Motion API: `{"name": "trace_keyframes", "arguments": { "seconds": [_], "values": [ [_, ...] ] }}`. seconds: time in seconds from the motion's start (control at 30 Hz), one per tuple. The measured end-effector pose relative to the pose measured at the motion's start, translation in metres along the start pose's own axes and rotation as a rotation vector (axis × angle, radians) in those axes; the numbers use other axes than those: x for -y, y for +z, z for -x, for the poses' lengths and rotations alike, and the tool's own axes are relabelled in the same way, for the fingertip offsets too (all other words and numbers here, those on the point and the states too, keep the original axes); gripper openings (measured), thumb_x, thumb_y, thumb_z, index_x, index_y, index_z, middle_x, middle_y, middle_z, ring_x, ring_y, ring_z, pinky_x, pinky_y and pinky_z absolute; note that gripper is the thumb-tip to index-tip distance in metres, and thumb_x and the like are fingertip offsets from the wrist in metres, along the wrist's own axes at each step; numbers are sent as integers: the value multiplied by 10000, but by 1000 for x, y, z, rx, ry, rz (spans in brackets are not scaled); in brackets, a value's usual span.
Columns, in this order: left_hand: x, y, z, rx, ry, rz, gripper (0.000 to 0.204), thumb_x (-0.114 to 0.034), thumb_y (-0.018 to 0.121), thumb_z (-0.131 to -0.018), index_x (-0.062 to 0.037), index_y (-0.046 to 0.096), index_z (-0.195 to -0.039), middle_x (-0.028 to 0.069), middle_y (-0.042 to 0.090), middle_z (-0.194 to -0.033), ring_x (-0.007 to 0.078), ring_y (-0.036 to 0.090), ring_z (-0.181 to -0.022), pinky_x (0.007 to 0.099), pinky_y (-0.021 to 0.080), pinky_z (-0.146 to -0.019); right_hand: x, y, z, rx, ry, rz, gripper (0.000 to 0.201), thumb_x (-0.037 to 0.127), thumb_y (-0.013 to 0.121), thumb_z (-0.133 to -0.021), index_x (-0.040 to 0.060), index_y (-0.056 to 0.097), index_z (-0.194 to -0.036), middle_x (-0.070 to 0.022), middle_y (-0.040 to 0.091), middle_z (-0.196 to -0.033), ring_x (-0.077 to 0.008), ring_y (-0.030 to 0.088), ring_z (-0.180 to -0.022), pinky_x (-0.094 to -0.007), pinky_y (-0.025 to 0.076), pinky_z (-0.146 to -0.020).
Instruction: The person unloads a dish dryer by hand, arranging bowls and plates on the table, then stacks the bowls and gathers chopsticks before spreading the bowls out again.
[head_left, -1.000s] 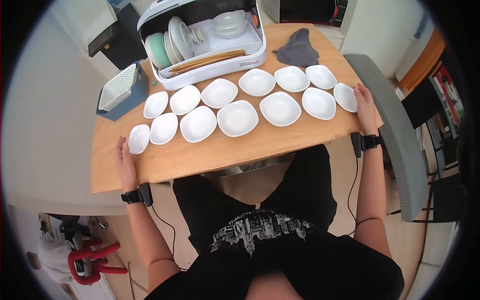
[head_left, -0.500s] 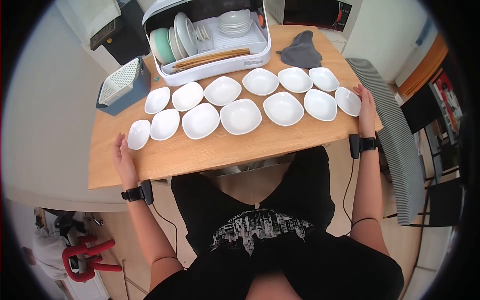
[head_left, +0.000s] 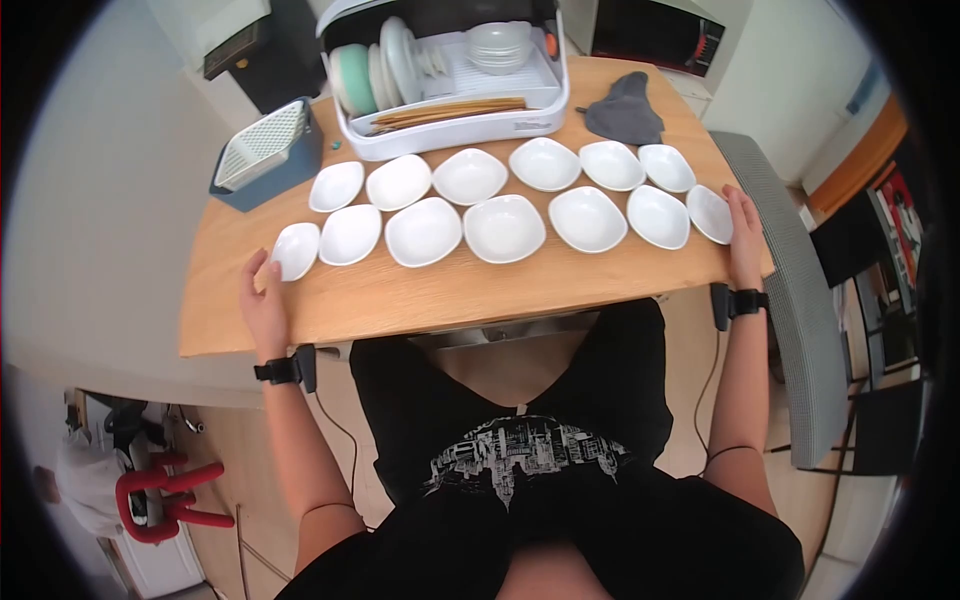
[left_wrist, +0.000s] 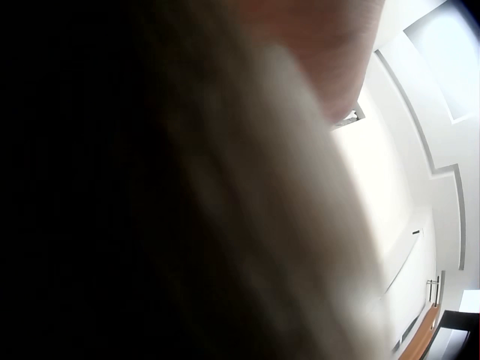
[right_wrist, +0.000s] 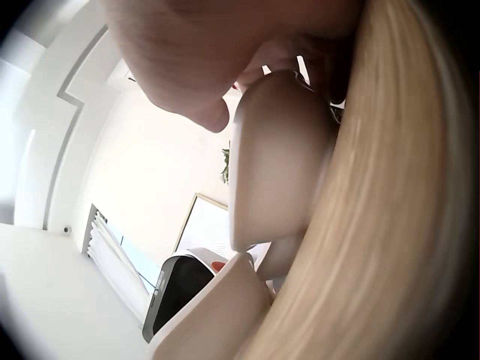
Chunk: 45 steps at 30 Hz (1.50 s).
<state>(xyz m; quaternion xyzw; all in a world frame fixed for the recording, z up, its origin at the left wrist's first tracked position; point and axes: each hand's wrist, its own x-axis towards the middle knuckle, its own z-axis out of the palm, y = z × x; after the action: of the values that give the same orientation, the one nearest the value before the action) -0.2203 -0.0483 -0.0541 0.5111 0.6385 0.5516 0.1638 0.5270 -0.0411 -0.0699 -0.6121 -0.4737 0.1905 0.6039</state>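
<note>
Several white, rounded-square bowls stand in two rows across the wooden table. Beside the leftmost front bowl (head_left: 296,252) lies my left hand (head_left: 264,303), fingers loosely bent and thumb apart, a fingertip right at the bowl's edge. At the other end, my right hand (head_left: 744,237) rests on its side by the rightmost front bowl (head_left: 710,214), fingers along its outer rim. The right wrist view shows that bowl (right_wrist: 279,165) close under the fingers and thumb of the right hand (right_wrist: 195,60). In the left wrist view the table edge is dark and blurred, and the left hand's work is hidden.
A white dish rack (head_left: 450,142) with plates, bowls and chopsticks stands at the back. Left of it is a blue basket (head_left: 268,178) with a white strainer inside. A grey cloth (head_left: 625,108) lies at the back right. A grey padded bench (head_left: 800,330) flanks the table's right side.
The head view has shifted, so the table and bowls appear further right. My left thumb and fingers have spread a little at the leftmost bowl. The right hand stays by its bowl.
</note>
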Motion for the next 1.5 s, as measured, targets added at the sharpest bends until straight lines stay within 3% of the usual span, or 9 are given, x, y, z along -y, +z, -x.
{"name": "trace_keyframes", "arguments": {
  "seconds": [0.03, 0.1, 0.17, 0.3, 0.53, 0.77, 0.87, 1.0, 1.5],
  "values": [
    [-7, 0, 1, -13, -45, -29, 511, -318, 748, -1060, -13, 639, -1455, 114, 684, -1414, 205, 632, -1192, 372, 508, -1050, 2, -6, -2, 18, -5, -13, 466, 333, 571, -1159, -47, 646, -1419, -140, 698, -1403, -226, 632, -1318, -341, 459, -1151],
    [4, -4, -4, -39, -107, -99, 556, -312, 811, -1006, -17, 645, -1447, 110, 671, -1412, 200, 617, -1138, 365, 536, -958, 12, -20, -6, 319, -38, 176, 632, 387, 729, -1052, -17, 585, -1517, -158, 646, -1480, -253, 595, -1379, -364, 434, -1184],
    [12, -5, -7, 18, 118, -261, 671, -298, 859, -955, -1, 594, -1495, 151, 622, -1463, 236, 613, -1241, 376, 543, -1009, 36, -24, -4, 449, -84, 271, 782, 404, 816, -954, 9, 537, -1568, -169, 606, -1527, -274, 566, -1418, -384, 415, -1211],
    [8, 3, -9, 146, 169, -170, 841, -297, 912, -894, 16, 509, -1563, 203, 560, -1531, 304, 580, -1372, 411, 513, -1119, 49, -17, -5, 601, -133, 474, 1157, 399, 990, -701, 76, 435, -1664, -195, 523, -1618, -331, 489, -1508, -441, 372, -1273],
    [9, 5, -9, 227, 124, -178, 986, -296, 949, -847, 45, 427, -1611, 237, 514, -1583, 348, 548, -1445, 440, 490, -1173, 51, -10, -3, 555, -92, 531, 1120, 351, 987, -728, 59, 435, -1658, -222, 486, -1643, -367, 459, -1533, -469, 375, -1275],
    [22, 6, -15, 228, 122, -164, 991, -309, 935, -867, 55, 409, -1624, 230, 505, -1593, 344, 549, -1437, 438, 492, -1169, 96, 8, 14, 345, -266, 588, 1003, 340, 955, -790, 38, 478, -1619, -233, 548, -1532, -386, 514, -1451, -479, 411, -1230],
    [19, 7, -14, 189, 119, -189, 787, -346, 771, -1024, 39, 433, -1622, 232, 515, -1580, 343, 552, -1423, 434, 467, -1178, 122, 35, 29, 559, -232, 613, 1022, 321, 943, -794, 69, 435, -1644, -230, 511, -1564, -407, 462, -1489, -486, 399, -1241],
    [22, 1, -13, 75, 68, -175, 578, -374, 566, -1152, -6, 510, -1594, 228, 557, -1545, 328, 563, -1389, 428, 447, -1173, 122, 59, 34, 628, -214, 682, 1021, 299, 949, -784, 80, 440, -1641, -231, 494, -1574, -419, 458, -1488, -492, 402, -1241],
    [24, -3, -12, 32, 48, 26, 540, -385, 552, -1159, -27, 547, -1563, 161, 595, -1520, 295, 532, -1423, 414, 407, -1205, 96, 57, 5, 698, -382, 673, 906, 368, 906, -873, 82, 481, -1621, -204, 532, -1566, -377, 514, -1448, -473, 446, -1203]
  ]
}}
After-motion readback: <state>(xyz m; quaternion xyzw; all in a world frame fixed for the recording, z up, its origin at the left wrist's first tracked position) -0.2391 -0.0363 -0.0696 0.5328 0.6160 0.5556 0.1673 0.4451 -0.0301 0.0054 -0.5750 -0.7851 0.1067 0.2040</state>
